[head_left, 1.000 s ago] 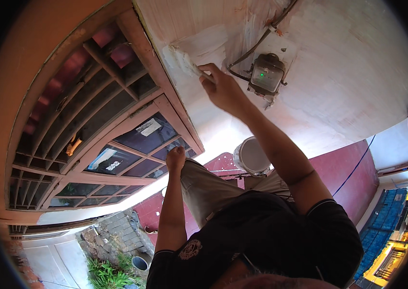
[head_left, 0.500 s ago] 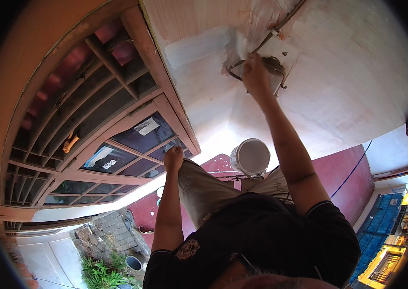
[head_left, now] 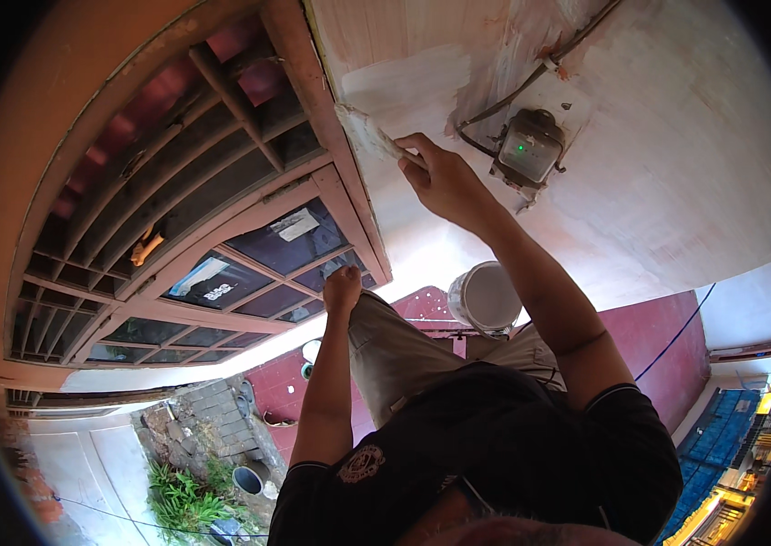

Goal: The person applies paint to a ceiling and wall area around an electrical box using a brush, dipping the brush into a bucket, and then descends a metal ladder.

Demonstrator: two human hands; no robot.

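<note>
My right hand (head_left: 445, 182) is closed on the handle of a flat paintbrush (head_left: 367, 132), whose pale, paint-covered head lies against the whitish wall (head_left: 404, 91) beside the pink-brown window frame (head_left: 331, 146). An electric meter (head_left: 529, 146) with a small green light and a dark cable (head_left: 513, 96) sits just right of that hand. My left hand (head_left: 342, 289) is closed in front of the window panes (head_left: 281, 241); whatever it grips, if anything, is hidden.
A white bucket (head_left: 486, 300) stands beyond my legs, above a red tiled floor (head_left: 649, 337). Louvred vents (head_left: 121, 182) adjoin the window. Below are paving (head_left: 213, 419), plants (head_left: 176, 491) and another bucket (head_left: 249, 478). A blue wire (head_left: 677, 332) crosses at the right.
My right hand and brush went from beside the window to over the meter, then back left to the frame's edge, uncovering the meter again. My left hand stays by the panes, slightly higher in view.
</note>
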